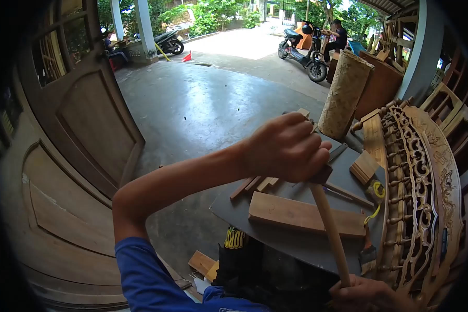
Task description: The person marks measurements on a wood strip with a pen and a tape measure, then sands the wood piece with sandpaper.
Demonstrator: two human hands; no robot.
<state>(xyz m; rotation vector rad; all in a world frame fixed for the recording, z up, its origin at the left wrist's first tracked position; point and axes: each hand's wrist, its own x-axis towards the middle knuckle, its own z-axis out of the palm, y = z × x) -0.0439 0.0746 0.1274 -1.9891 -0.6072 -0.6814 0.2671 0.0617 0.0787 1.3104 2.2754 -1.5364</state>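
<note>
My left hand (288,148) is closed in a fist above the grey table (229,213), around something dark at the upper end of a light wooden rod (328,226). What exactly it grips is mostly hidden by the fingers. Lower right, my right hand (364,292) wraps round the rod's bottom end. The rod slants between the two hands, passing in front of a thick wooden block (296,212) that lies on the table. Right of the block are a paintbrush (368,255) and a yellow tape measure (378,189).
Carved wooden panels (426,197) stand along the right side. Small wood blocks (365,165) lie on the table. Wooden doors (96,119) stand at left. Behind are a woven roll (343,96), a scooter (304,52) and two seated people (339,37).
</note>
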